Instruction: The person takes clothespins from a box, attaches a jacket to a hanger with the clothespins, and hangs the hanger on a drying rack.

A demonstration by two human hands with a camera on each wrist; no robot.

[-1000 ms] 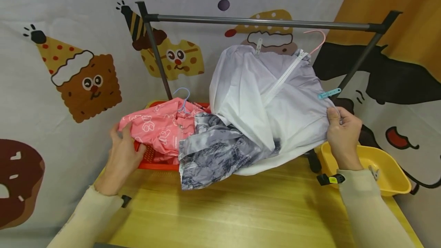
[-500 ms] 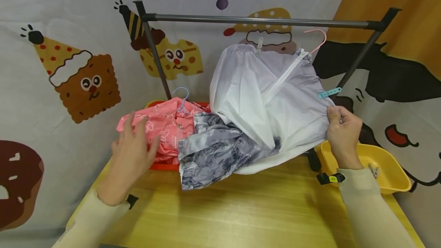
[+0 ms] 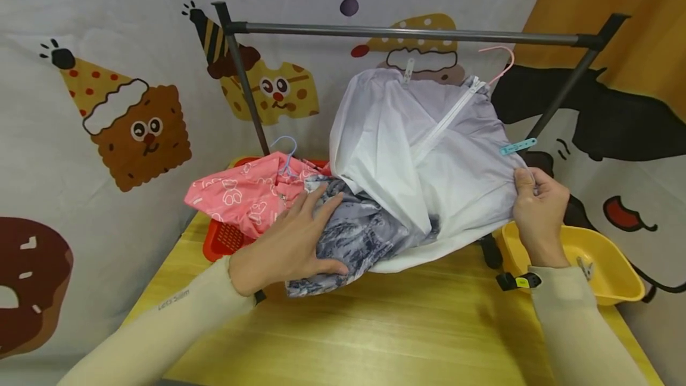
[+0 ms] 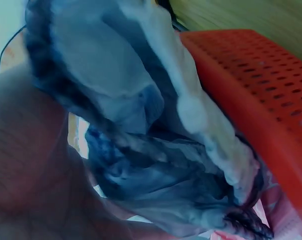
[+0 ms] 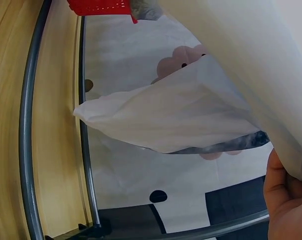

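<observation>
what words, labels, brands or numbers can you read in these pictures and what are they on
"Let's S...": dark lettering on the left sleeve; the rest is too small to read surely.
Yellow patch on the right wrist's strap: any marking is too small to read.
Turquoise clip on the white garment: any marking is too small to read.
No other readable text.

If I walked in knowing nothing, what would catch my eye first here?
Probably the big pale garment in the middle, below the bar of the dark rack, its right edge pinched by the right hand. Next, the pink garment with white outline drawings, lying over the red basket to the left. Behind it all, the cartoon backdrop shows a biscuit face in a party hat at left.
</observation>
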